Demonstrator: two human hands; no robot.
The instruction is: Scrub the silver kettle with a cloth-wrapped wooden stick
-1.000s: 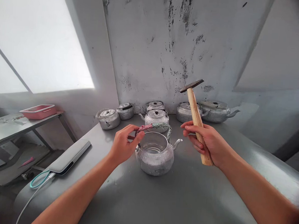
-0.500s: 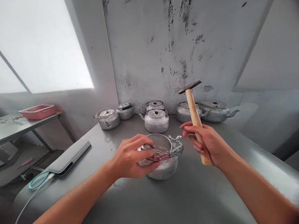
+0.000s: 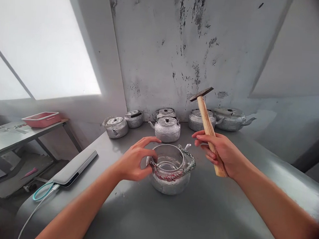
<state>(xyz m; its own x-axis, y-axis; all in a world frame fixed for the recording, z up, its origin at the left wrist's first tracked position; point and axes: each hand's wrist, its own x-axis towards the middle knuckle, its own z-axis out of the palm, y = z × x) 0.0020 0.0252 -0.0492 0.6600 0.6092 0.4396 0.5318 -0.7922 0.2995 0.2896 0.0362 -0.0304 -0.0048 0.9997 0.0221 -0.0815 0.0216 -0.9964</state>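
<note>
A dented aluminium kettle [image 3: 168, 186] stands lidless on the table, its wide mouth facing up and its short spout at the far right side. Its handle, wrapped in red and green cord [image 3: 191, 164], lies tipped down across the near rim. My left hand [image 3: 139, 159] is at the kettle's left side, one finger over the rim and the thumb outside near the handle's end; another finger stretches out behind the rim. How firmly it grips is hard to see. In my right hand [image 3: 214, 148] a hammer [image 3: 206, 118] is held upright by its wooden handle, to the right of the kettle.
Several lidded kettles stand along the wall, the nearest being a kettle [image 3: 167, 130] just behind mine. A grey power bank [image 3: 75, 168] with cables lies at the table's left edge. Further left, a pink basket [image 3: 42, 119] sits on another table.
My left hand has let go of the cord-wrapped handle and moved left to the kettle's rim. The handle has dropped towards me, and the kettle has shifted slightly. The hammer stays nearly still.
</note>
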